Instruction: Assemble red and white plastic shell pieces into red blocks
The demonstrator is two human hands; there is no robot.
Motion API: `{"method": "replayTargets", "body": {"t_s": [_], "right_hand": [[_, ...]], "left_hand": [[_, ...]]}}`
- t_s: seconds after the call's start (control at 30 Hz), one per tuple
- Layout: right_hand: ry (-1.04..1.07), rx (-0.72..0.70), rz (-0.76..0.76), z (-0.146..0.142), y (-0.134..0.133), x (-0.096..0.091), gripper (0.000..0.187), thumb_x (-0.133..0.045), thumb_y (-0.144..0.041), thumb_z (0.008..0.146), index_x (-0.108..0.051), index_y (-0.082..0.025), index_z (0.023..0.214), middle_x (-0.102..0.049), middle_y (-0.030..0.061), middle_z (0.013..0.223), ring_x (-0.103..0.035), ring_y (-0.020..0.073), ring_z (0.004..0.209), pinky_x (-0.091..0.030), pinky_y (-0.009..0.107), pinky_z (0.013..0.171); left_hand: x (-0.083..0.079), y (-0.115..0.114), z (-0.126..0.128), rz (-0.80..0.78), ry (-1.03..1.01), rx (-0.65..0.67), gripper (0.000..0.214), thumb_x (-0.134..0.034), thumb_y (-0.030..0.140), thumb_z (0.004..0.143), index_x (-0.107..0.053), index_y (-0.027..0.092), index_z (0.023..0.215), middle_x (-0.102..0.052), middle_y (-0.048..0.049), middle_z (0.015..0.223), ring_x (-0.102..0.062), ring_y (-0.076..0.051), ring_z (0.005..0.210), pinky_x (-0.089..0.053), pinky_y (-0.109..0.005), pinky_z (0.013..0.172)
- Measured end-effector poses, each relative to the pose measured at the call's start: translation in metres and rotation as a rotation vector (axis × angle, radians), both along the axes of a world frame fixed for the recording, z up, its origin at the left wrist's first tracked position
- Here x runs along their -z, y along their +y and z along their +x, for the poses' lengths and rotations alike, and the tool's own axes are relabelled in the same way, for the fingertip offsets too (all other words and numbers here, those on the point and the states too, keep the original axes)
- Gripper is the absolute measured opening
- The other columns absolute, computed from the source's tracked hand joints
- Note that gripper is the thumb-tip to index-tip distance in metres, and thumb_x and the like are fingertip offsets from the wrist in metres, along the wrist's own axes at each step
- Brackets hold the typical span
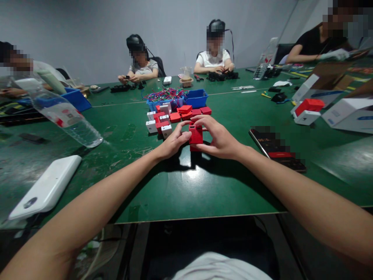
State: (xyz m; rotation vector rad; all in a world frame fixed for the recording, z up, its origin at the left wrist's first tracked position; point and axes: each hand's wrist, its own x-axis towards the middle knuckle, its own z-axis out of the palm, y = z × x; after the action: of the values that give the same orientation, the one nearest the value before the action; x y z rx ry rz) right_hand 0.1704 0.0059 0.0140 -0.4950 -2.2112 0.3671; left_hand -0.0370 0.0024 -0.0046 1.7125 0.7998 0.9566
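Observation:
Both of my hands hold a small red plastic case (pixel 196 134) just above the green table (pixel 175 194), its slotted face turned toward me. My left hand (pixel 176 142) grips its left side, with the thumb pressed on the front. On the right side, my right hand (pixel 220 138) clasps it between thumb and fingers. Just beyond my hands lie several red cases (pixel 185 110) and several white cases (pixel 151 126), grouped together. Behind them, a blue bin (pixel 163 104) brims with coloured wires (pixel 166 94), and a second blue bin (pixel 196 98) stands beside it.
A tilted water bottle (pixel 62 111) and a white power bank (pixel 46 186) are at left. To the right lie a phone (pixel 274 149), a red-and-white case stack (pixel 309 111) and white boxes (pixel 349 112). Several people sit around the table, one at the back (pixel 215 58).

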Motion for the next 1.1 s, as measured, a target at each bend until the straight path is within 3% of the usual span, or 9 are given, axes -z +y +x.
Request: {"method": "replayTargets", "body": {"t_s": [0.37,0.67,0.97,1.1], "right_hand": [[-0.002,0.003,-0.011,0.0001,0.0013,0.0013,0.041,-0.072,-0.022,0.075,-0.050,-0.023,0.110,-0.055,0.0155,0.128,-0.055,0.0309,0.121,-0.051,0.051,0.097],[-0.002,0.011,-0.005,0.0002,0.0007,0.0009,0.041,-0.073,-0.023,0.075,-0.051,-0.023,0.110,-0.056,0.0146,0.127,-0.056,0.0304,0.120,-0.052,0.050,0.096],[-0.015,0.018,0.024,0.0003,0.0015,0.0019,0.040,-0.072,-0.022,0.076,-0.050,-0.022,0.110,-0.055,0.0168,0.128,-0.055,0.0301,0.122,-0.052,0.049,0.096],[-0.020,0.022,0.015,0.0006,0.0016,0.0015,0.040,-0.072,-0.023,0.076,-0.051,-0.023,0.110,-0.055,0.0157,0.129,-0.055,0.0301,0.122,-0.052,0.049,0.097]], "left_hand": [[-0.0025,-0.0026,0.0028,-0.063,-0.046,-0.005,0.074,-0.057,0.062,0.084,-0.037,0.016,0.139,-0.046,-0.0171,0.146,-0.048,-0.034,0.133,-0.035,-0.049,0.112],[-0.0015,-0.0005,0.0006,0.004,-0.011,-0.003,0.072,-0.057,0.063,0.085,-0.041,0.017,0.138,-0.050,-0.0152,0.143,-0.049,-0.034,0.132,-0.037,-0.050,0.111],[0.0005,0.0006,0.0011,-0.032,-0.028,0.022,0.076,-0.057,0.062,0.086,-0.037,0.015,0.141,-0.062,-0.0143,0.127,-0.060,-0.031,0.117,-0.043,-0.048,0.105],[0.0015,0.0010,0.0012,-0.025,-0.037,0.022,0.072,-0.056,0.061,0.087,-0.038,0.017,0.141,-0.062,-0.0132,0.127,-0.058,-0.031,0.120,-0.042,-0.048,0.106]]}}
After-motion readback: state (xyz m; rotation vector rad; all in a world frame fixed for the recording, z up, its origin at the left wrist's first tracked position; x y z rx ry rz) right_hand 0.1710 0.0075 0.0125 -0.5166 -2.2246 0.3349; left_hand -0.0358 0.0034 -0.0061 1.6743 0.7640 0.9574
